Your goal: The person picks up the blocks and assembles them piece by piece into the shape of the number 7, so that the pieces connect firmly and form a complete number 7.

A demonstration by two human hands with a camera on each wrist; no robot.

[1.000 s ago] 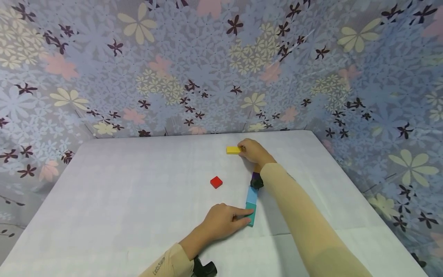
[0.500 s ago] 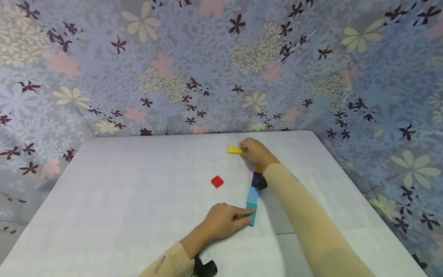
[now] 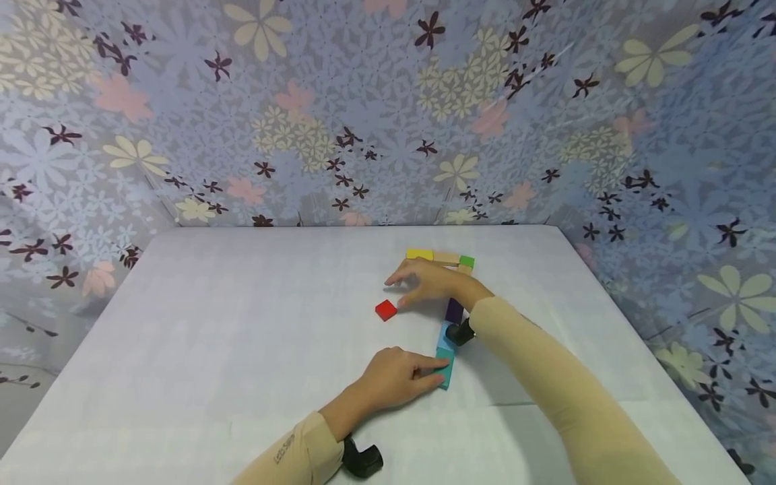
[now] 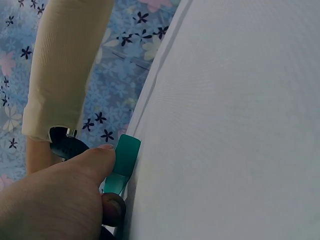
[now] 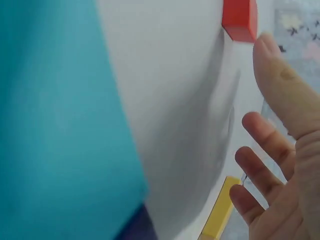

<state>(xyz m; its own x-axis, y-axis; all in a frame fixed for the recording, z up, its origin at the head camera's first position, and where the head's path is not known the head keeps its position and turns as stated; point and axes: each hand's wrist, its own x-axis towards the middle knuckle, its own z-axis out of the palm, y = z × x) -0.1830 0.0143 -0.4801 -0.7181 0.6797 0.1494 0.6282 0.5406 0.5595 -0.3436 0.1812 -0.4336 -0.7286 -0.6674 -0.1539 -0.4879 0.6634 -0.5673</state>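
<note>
On the table, my left hand (image 3: 391, 380) holds the teal block (image 3: 445, 377) at the near end of a row, index finger and thumb against it. In the left wrist view, two fingertips touch that teal block (image 4: 125, 157). My right hand (image 3: 427, 279) hovers over the table with its fingers spread, holding nothing. Just beside its thumb lies a red block (image 3: 386, 310), also seen as a red block (image 5: 240, 20) in the right wrist view. Beyond the fingers sits a yellow block (image 3: 419, 254).
From the teal block the row runs away through a light blue block (image 3: 444, 335) and a dark purple block (image 3: 454, 310). At the far end, a wood-coloured block (image 3: 446, 258) stands between the yellow block and a green block (image 3: 467, 261). The right hand partly covers the row.
My right hand has let go at the yellow block's end and moved nearer and left, toward the red block, its fingers spreading. The wood-coloured and green blocks now show. My left hand stays put.
</note>
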